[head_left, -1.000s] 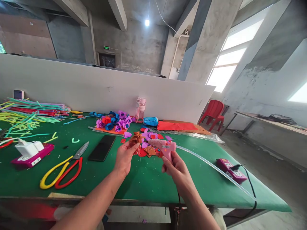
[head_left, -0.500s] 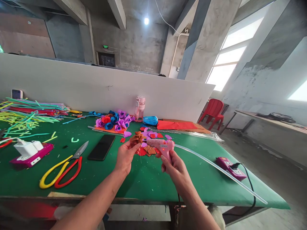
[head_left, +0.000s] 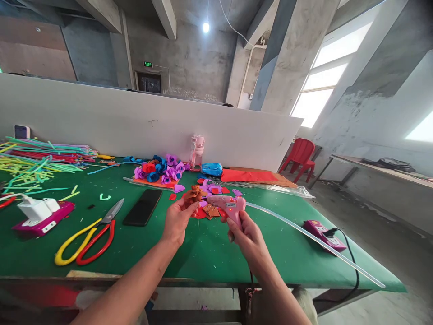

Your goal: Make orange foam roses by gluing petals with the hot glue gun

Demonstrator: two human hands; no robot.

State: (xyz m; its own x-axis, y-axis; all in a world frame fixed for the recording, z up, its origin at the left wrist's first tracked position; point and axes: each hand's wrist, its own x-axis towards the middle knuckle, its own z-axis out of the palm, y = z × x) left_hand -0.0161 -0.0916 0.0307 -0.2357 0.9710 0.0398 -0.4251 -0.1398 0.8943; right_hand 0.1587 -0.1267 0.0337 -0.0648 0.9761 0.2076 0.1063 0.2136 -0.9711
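Observation:
Between the fingers of my left hand (head_left: 177, 221) is a brown paper flower (head_left: 194, 194), held above the green table. My right hand (head_left: 245, 232) is wrapped round the handle of a pink glue gun (head_left: 230, 204), whose small indicator glows orange. The gun's nozzle points left and meets or nearly meets the flower's right side; the exact contact is hard to make out. A long clear glue stick (head_left: 304, 234) sticks out of the gun's back and curves down to the right. Purple, red and brown petals (head_left: 211, 211) lie behind and below the gun.
Scissors (head_left: 98, 234), a black phone (head_left: 143, 207) and a white-plugged power strip (head_left: 43, 220) lie left. Purple, blue and red flowers (head_left: 162, 169), a pink bottle (head_left: 197, 152) and a blue pouch (head_left: 212, 169) stand behind. Another power strip (head_left: 323, 235) sits right, with pipe cleaners (head_left: 43, 158) far left.
The view has shifted very slightly. Both hands keep nearly the same pose on the flower and the glue gun, and the glue stick's far end has moved a little to the right.

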